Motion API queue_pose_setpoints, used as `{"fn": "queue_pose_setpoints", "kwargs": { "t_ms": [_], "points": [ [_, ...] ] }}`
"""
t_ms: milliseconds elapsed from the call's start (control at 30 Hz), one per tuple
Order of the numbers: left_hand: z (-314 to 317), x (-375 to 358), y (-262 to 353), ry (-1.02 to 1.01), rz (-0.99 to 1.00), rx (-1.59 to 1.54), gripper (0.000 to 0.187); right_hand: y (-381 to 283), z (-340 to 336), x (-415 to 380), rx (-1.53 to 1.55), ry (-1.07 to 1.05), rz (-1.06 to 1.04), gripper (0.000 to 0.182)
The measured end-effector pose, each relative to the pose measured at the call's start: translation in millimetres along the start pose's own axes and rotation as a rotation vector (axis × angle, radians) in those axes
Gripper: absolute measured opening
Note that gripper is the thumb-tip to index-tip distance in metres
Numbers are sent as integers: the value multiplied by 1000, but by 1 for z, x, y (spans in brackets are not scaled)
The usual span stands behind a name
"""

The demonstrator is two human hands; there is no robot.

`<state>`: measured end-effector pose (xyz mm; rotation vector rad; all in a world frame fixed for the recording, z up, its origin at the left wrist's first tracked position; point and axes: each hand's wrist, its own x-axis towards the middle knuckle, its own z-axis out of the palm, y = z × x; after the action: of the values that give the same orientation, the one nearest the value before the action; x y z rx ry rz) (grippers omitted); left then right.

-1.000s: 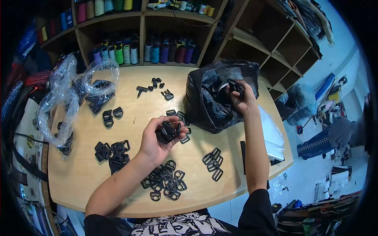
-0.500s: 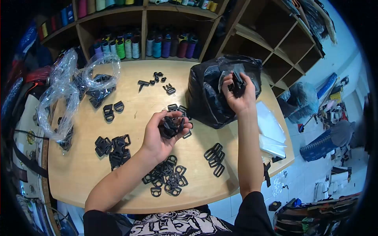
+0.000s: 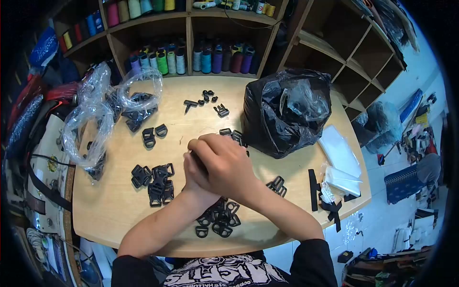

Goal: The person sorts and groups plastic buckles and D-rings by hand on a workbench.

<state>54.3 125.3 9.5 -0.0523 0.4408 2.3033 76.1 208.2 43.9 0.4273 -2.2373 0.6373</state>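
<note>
My two hands meet above the middle of the table. My left hand point(image 3: 193, 178) is closed around black plastic pieces point(image 3: 198, 163), of which only a dark part shows. Cupped over it is my right hand point(image 3: 227, 165), fingers bent, and whatever lies under its palm is hidden. Below them lies a pile of black buckle parts point(image 3: 222, 217). Black clips point(image 3: 160, 182) form a group to the left, and oval rings point(image 3: 277, 185) lie partly behind my right forearm. A black plastic bag point(image 3: 260, 115) stands open at the right back.
Clear plastic bags point(image 3: 71, 136) with black parts lie at the left. Small black pieces point(image 3: 221, 111) sit near the back. White plastic sheets point(image 3: 340, 150) and black straps point(image 3: 313, 190) are at the right. Shelves with thread spools point(image 3: 206, 62) rise behind the table point(image 3: 110, 210).
My right hand has left the black bag and come over my left hand. Both hands are now together. The view has shifted slightly, moving the table to the right in the picture.
</note>
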Motion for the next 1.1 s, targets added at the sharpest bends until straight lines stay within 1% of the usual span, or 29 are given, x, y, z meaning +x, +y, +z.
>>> {"fn": "queue_pose_setpoints", "kwargs": {
  "t_ms": [33, 100, 200, 433, 533, 667, 833, 967, 1033, 1100],
  "points": [
    [-6, -7, 3, -8, 3, 4, 42, -2, 1, 1, -31, 46, -50, 22],
    [-10, -11, 5, -18, 8, 8, 42, -7, 2, 4, -46, 52, -56, 21],
    [-12, -13, 8, -15, 33, 7, 42, -14, 11, 4, 51, 123, -124, 20],
    [-18, -14, 18, -40, 103, -24, 42, -15, 19, 9, 77, 144, -164, 22],
    [-19, -10, 19, -48, 123, -49, 41, -14, 27, 9, 73, 83, -132, 24],
    [-23, -7, 25, -62, 154, -75, 41, -15, 31, 8, 97, 83, -153, 24],
    [-31, -3, 25, -73, 170, -107, 41, -15, 32, 8, 128, 127, -241, 21],
    [-38, -4, 21, -81, 169, -117, 41, -13, 33, 5, 150, 151, -252, 18],
    [-37, 3, 22, -88, 169, -127, 41, -14, 32, 5, 65, 227, -365, 16],
    [-41, 4, 25, -94, 170, -135, 41, -13, 31, 3, 69, 222, -359, 16]
  ]
}}
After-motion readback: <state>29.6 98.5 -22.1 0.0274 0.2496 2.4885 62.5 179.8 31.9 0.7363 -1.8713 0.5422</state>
